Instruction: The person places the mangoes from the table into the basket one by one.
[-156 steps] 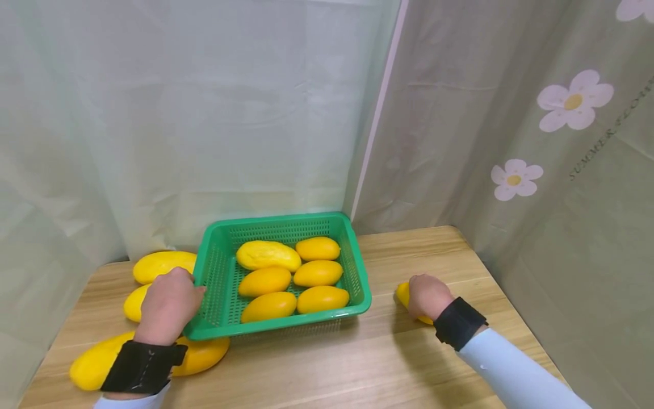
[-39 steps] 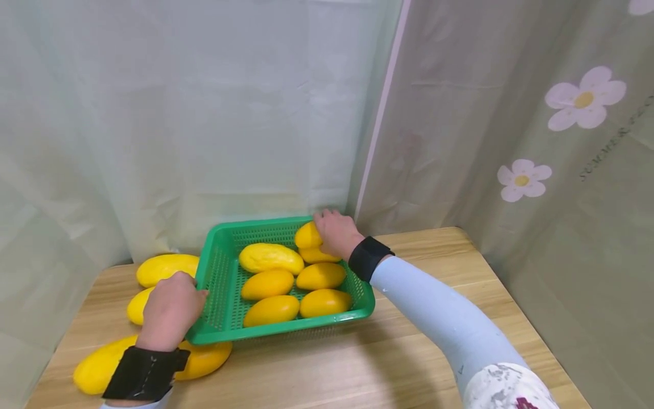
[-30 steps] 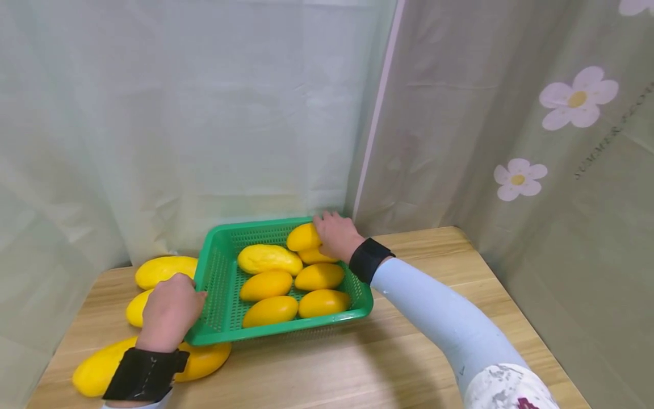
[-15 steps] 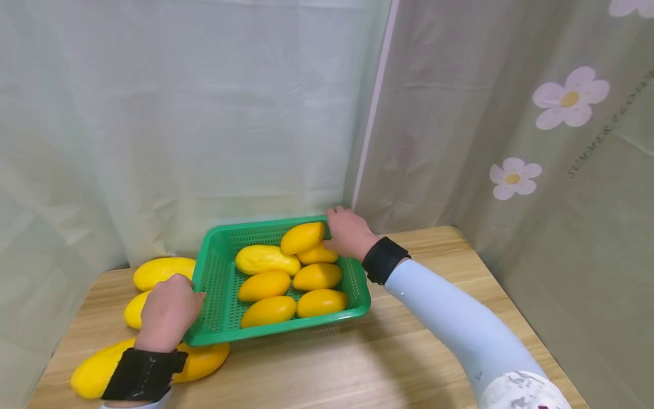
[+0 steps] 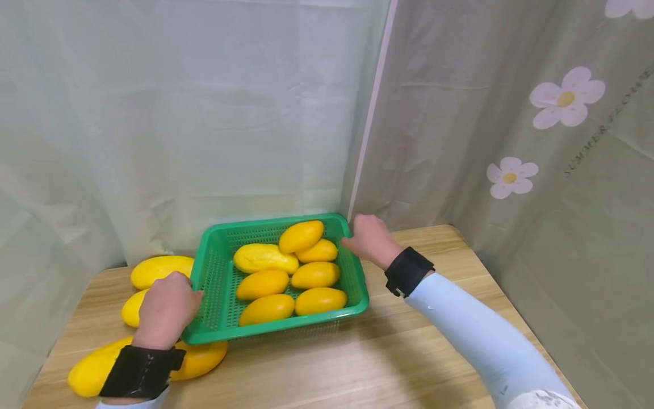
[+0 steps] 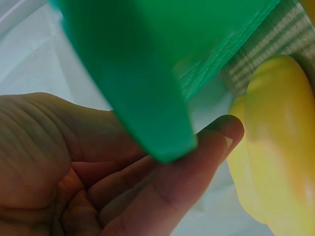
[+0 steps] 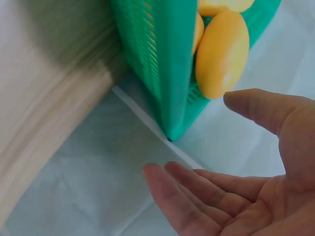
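The top mango (image 5: pixel 301 236) is sitting in the back right part of the green basket (image 5: pixel 276 329), leaning on a lower mango (image 5: pixel 322 251) and a lumpy yellow fruit (image 5: pixel 263 259). It may roll off if the basket is getting bumped or tipped, since it's resting on round things. Its long way is slanting, one end pointing back right, the other front left. The left hand (image 5: pixel 168 307) is pinching the basket's left side. The right hand (image 5: pixel 375 240) is hovering by the right side, thumb and fingers apart, holding nothing. More mangoes (image 5: pixel 160 270) are lying left on the wooden table (image 5: pixel 327 375).

Green basket (image 5: pixel 217 284), seven yellow fruits (image 5: pixel 315 275) inside
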Available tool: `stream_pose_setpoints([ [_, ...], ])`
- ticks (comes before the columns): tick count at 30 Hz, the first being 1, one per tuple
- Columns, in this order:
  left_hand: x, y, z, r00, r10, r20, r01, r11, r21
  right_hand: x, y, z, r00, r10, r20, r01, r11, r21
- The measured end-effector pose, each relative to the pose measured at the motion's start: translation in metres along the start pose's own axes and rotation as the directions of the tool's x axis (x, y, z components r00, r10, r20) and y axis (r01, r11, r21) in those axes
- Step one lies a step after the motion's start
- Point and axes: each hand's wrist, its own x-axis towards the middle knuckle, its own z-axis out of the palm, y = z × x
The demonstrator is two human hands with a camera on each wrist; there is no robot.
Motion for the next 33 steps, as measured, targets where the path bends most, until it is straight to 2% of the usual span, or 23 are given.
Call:
stream_pose_setpoints([
  [6,0.001,0.000,0.000,1.000,0.002,0.005,-0.002,1.000,-0.002,-0.008,0.007,0.007,1.000,0.022,0.014,-0.021,0.999,-0.044],
  [13,0.001,-0.001,0.000,1.000,0.025,-0.005,-0.025,1.000,-0.007,-0.011,0.008,0.015,0.996,0.065,0.063,-0.067,0.997,0.030],
  [18,0.001,-0.004,-0.001,0.999,0.049,-0.013,-0.048,0.999,0.017,-0.011,0.005,0.018,0.996,0.079,0.050,-0.081,0.996,0.035],
  [21,0.001,-0.007,0.000,0.999,0.053,-0.002,-0.053,0.998,0.016,-0.010,0.004,0.021,0.990,0.121,0.078,-0.126,0.990,0.057],
  [26,0.000,-0.016,-0.001,0.996,0.087,0.007,-0.087,0.996,-0.006,-0.008,0.003,0.025,0.981,0.161,0.109,-0.169,0.983,0.072],
  [29,-0.001,-0.022,-0.004,0.994,0.111,-0.010,-0.111,0.994,-0.011,-0.007,0.002,0.026,0.984,0.149,0.099,-0.154,0.987,0.047],
  [33,-0.001,-0.034,-0.008,0.989,0.128,-0.068,-0.129,0.992,-0.002,-0.006,0.000,0.027,0.983,0.149,0.107,-0.154,0.987,0.039],
])
